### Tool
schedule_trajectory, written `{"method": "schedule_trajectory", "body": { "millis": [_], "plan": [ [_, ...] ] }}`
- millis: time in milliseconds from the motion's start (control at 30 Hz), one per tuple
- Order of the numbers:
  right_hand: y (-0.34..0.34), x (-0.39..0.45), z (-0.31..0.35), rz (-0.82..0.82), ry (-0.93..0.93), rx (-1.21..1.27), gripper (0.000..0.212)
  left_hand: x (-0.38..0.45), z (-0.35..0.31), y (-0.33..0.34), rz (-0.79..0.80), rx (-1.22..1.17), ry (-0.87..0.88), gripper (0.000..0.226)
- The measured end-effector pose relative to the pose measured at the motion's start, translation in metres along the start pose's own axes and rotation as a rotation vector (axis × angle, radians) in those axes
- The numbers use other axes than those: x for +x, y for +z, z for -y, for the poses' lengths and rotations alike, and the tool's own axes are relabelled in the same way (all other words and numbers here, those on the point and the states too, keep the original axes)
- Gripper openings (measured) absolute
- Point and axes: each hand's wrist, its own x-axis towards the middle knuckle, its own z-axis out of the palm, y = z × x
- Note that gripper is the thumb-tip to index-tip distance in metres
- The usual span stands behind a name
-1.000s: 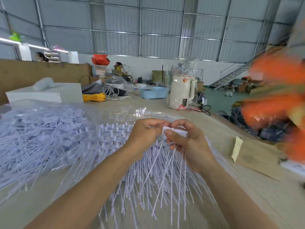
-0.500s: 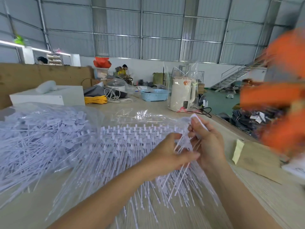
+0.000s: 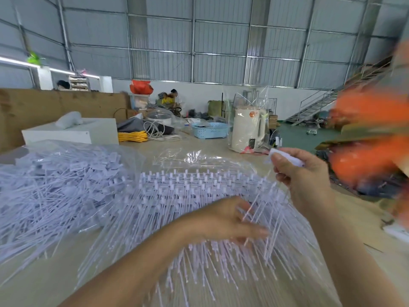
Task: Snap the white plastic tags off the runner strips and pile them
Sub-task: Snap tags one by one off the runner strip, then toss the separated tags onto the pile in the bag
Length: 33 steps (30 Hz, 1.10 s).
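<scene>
- The right hand [image 3: 303,176] was raised to the right of the strips, fingers curled round a small bunch of white tags [image 3: 285,157], their thin tails trailing down toward the heap. Held up and away like that, it was probably pulling the bunch free of its runner.
- The left hand [image 3: 230,220] lay low on the fanned runner strips [image 3: 188,196], fingers extended among the thin stems. It seemed to be steadying the strips against the pull; motion blur hid whether any finger pinched a stem.
- The unsnapped strips spread across a clear plastic sheet [image 3: 177,155] on the pale table [image 3: 48,273], tag heads lined up in rows at the far side, stems pointing toward the person, handy for both hands.
- The pile of loose tags [image 3: 57,185] sat to the left, partly covered by clear plastic bagging, well within the left arm's reach. I judged the bunch in the right hand was bound for it.
- Farther back stood a light blue basket [image 3: 210,130] holding dark items I could not identify, and a cream kettle [image 3: 249,131] wrapped in a clear bag.
</scene>
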Motion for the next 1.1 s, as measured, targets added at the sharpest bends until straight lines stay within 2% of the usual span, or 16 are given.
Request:
{"method": "schedule_trajectory", "body": {
  "millis": [100,200,333,433,533,600,667,767,800,933,1100],
  "plan": [
    [0.011,0.0,-0.008,0.128,0.285,0.003,0.004,0.0,-0.008,-0.01,-0.187,0.092,-0.037,0.071],
    [0.031,-0.005,-0.023,0.09,0.407,0.053,0.01,0.0,-0.006,0.002,-0.269,0.054,-0.012,0.071],
    [0.051,-0.011,-0.032,-0.064,0.399,0.1,0.011,0.0,0.001,0.021,-0.38,-0.062,0.023,0.055],
    [0.063,-0.011,-0.029,-0.12,0.402,0.198,0.015,-0.002,0.003,0.019,-0.477,0.072,0.042,0.051],
    [0.079,-0.014,-0.022,-0.087,0.346,0.146,0.011,-0.009,0.007,0.014,-0.564,0.196,0.079,0.043],
    [0.09,-0.017,-0.016,-0.063,0.293,0.081,0.017,-0.018,0.006,0.008,-0.649,0.104,0.132,0.027],
    [0.101,-0.017,-0.008,-0.056,0.175,-0.043,0.019,-0.025,0.005,0.001,-0.737,0.028,0.188,0.029],
    [0.122,-0.024,0.004,0.04,-0.04,-0.19,0.013,-0.037,0.007,-0.005,-0.732,0.015,0.205,0.015],
    [0.129,-0.028,0.005,0.087,-0.064,-0.209,0.011,-0.044,0.009,-0.007,-0.733,0.029,0.197,0.018],
    [0.162,-0.047,-0.002,0.267,-0.078,-0.311,0.012,-0.087,0.028,-0.027,-0.788,0.208,0.141,0.036],
    [0.22,-0.069,-0.018,0.579,0.006,-0.316,0.029,-0.158,0.069,-0.067,-0.882,0.373,-0.028,0.03]
  ]
}}
